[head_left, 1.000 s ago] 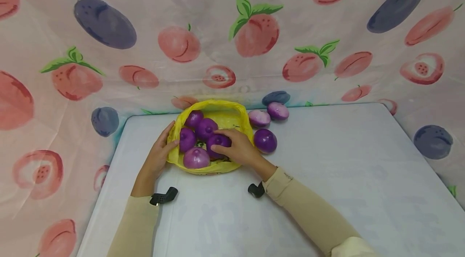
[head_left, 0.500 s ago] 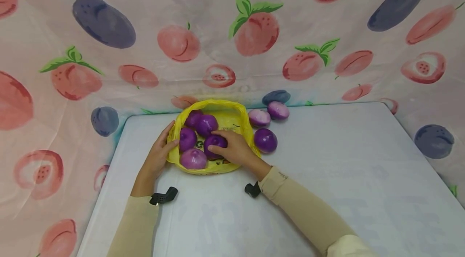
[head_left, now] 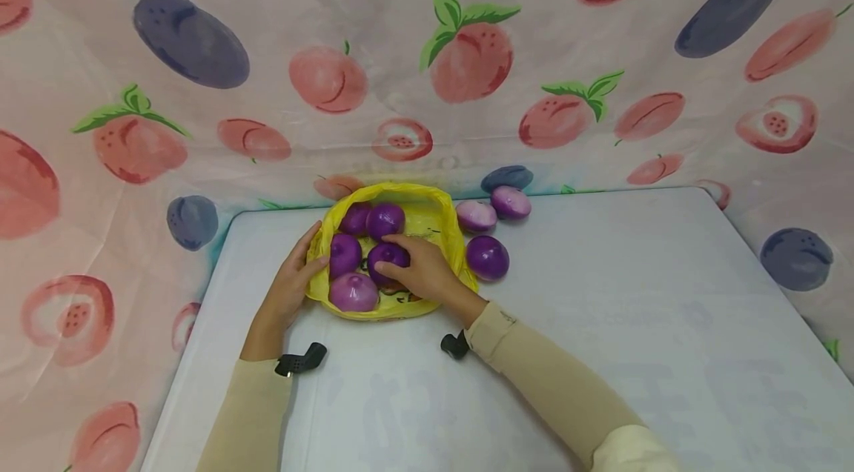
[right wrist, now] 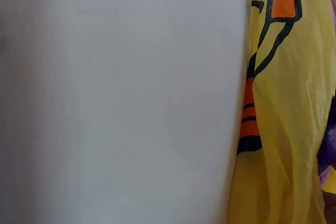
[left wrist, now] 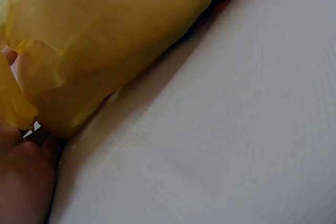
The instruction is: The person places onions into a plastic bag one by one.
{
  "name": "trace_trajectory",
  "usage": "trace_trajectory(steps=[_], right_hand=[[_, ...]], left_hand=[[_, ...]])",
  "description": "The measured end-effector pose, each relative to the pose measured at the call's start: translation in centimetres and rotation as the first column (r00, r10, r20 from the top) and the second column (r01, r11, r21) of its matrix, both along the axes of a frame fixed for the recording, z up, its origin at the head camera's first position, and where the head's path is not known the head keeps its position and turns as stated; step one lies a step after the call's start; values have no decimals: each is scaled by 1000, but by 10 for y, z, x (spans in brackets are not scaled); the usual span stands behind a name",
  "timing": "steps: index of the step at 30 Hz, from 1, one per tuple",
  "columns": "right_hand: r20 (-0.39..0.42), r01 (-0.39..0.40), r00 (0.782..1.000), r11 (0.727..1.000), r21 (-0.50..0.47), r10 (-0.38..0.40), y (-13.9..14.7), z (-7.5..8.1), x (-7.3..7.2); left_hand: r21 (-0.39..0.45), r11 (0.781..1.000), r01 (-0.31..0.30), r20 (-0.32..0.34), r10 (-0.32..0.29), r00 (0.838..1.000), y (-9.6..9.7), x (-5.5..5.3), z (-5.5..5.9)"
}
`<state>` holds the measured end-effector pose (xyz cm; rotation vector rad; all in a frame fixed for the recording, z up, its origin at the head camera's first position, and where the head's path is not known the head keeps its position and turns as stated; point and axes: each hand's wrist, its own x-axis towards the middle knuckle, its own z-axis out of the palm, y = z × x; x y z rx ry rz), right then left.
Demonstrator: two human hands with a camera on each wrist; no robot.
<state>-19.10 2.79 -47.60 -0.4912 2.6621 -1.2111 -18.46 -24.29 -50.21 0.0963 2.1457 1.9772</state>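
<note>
A yellow plastic bag (head_left: 427,220) stands with its mouth wide open near the table's back edge in the head view. My left hand (head_left: 292,283) holds its left side, thumb over the rim and fingers outside. Inside, my right hand (head_left: 430,268) grips a dark purple onion (head_left: 385,263) between thumb and fingers. Around it in the bag lie a paler onion (head_left: 355,293) at the front and several dark ones, among them a back onion (head_left: 385,221) and a left onion (head_left: 345,255). In the left wrist view, the bag's side (left wrist: 105,40) hides most of the left hand.
Right of the bag lie a dark onion (head_left: 488,258) and two paler onions (head_left: 477,216) on the white table (head_left: 634,294). A fruit-printed cloth (head_left: 400,35) hangs behind. Each wrist wears a black device (head_left: 302,360). The bag's printed side (right wrist: 283,103) shows in the right wrist view.
My right hand has moved left inside the bag with the gripped onion. The pale front onion has shifted slightly left, and one back onion farther back. My left hand has stayed in place.
</note>
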Motion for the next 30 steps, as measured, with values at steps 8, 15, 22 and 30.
trace_trajectory(steps=[8,15,22,30], right_hand=[[-8,25,1000,999,24,-25,-8,1,-6],[19,41,999,999,24,-42,-12,-3,-12],[45,44,998,998,39,-46,-11,-4,-14],[30,28,999,998,53,-29,-11,-6,-14]], left_hand=[[1,1000,4,-9,-4,1000,0,0,0],[36,999,5,-2,-5,1000,0,0,-1],[57,998,14,-7,-13,1000,1,-1,-2],[43,999,12,-14,-11,1000,0,-1,-2]])
